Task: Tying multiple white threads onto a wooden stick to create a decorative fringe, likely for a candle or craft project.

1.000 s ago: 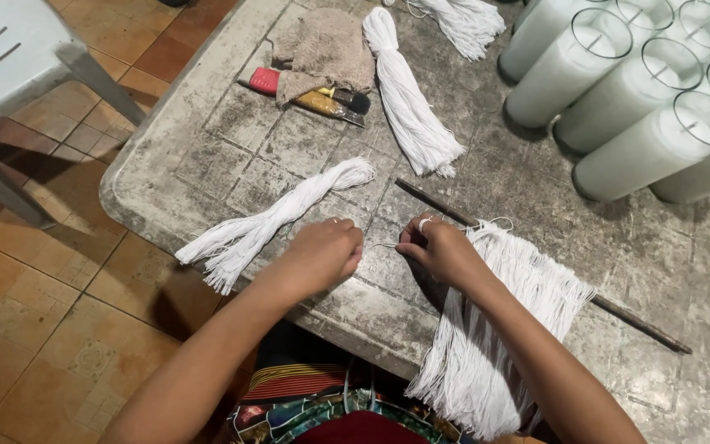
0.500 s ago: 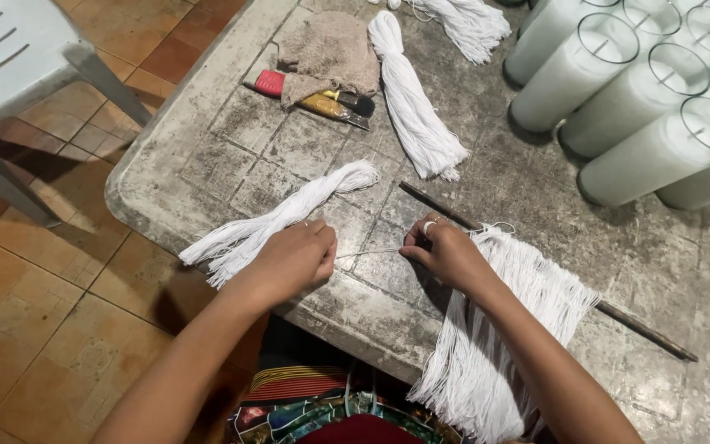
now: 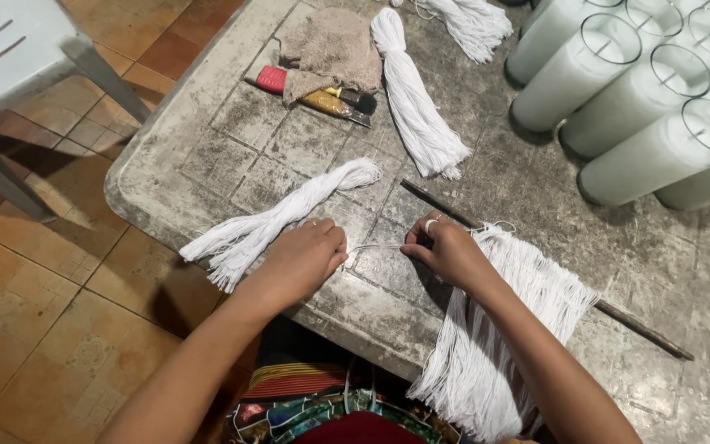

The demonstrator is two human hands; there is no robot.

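Observation:
My left hand (image 3: 304, 259) and my right hand (image 3: 445, 251) rest on a worn grey table (image 3: 232, 156), and a thin white string (image 3: 371, 247) runs taut between their pinched fingers. My right hand, with a ring on one finger, is at the left end of a thin dark stick (image 3: 536, 271). Many white strings (image 3: 503, 329) hang from that stick and over the table's near edge. A loose bundle of white strings (image 3: 281, 215) lies just beyond my left hand.
A second white bundle (image 3: 415, 103) and a third (image 3: 470, 20) lie farther back. A beige cloth (image 3: 330, 49) covers tools with red and yellow handles (image 3: 306, 90). Several tall glass candles (image 3: 643, 107) stand at the right. A white plastic chair (image 3: 18, 74) stands on the tiled floor.
My hands have drawn slightly apart along the string; my left hand has shifted a little to the left. The stick and the bundles lie as before.

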